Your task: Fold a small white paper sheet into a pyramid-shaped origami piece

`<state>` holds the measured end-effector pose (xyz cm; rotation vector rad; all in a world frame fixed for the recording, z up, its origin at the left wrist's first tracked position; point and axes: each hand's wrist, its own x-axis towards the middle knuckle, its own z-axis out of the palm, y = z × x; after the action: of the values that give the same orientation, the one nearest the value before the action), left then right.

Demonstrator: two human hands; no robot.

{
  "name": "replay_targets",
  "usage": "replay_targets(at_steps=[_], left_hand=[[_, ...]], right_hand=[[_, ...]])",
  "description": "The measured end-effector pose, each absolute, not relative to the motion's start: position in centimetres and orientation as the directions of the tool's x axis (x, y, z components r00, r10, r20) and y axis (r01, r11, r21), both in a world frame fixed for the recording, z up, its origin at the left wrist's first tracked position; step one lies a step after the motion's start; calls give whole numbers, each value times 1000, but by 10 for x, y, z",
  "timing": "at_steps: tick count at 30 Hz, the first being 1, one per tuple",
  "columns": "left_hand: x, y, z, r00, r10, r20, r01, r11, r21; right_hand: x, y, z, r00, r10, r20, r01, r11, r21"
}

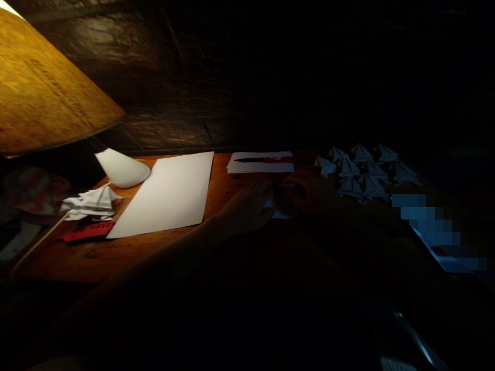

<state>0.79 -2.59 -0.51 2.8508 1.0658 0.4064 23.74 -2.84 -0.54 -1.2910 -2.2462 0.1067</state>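
In dim lamplight my left hand and my right hand meet over a small piece of white paper on the wooden table. Both hands press on or pinch the paper, and their fingers are curled around it. Most of the paper is hidden under my fingers. A pile of several folded white paper pieces lies just right of my right hand.
A big white sheet lies left of my hands. Behind them, a knife with a red handle rests on a paper strip. A lamp shade, crumpled paper and a red ruler are at the left.
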Motion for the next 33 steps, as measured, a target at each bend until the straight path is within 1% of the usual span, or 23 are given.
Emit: replay_targets(at_steps=[2,3,6,9,14,18,21,26,33], left_hand=[[8,-27,-6,709,664,237,637,-747,189],[9,-28,-6,703,668,245,635,-744,208],[11,-32,-8,687,681,252,632,-732,255],[13,-36,-9,676,696,244,645,-718,261],[15,-39,-8,676,702,224,661,-712,237],[15,-39,-7,682,696,224,674,-717,178],[15,-40,-8,680,695,234,682,-716,148],[16,-41,-9,688,687,235,689,-720,85],[18,-43,-6,678,702,216,701,-707,93]], right_hand=[[231,-36,-3,-456,809,371,783,563,-265],[227,-40,-2,-477,816,327,792,560,-242],[216,-52,0,-469,855,222,839,510,-189],[211,-60,0,-477,856,196,853,506,-132],[210,-65,-2,-465,863,197,858,495,-140],[210,-65,-5,-495,842,213,847,523,-97],[210,-65,-6,-493,844,212,854,515,-66],[209,-67,-5,-498,840,213,854,518,-47],[210,-63,-5,-532,814,233,840,542,22]])
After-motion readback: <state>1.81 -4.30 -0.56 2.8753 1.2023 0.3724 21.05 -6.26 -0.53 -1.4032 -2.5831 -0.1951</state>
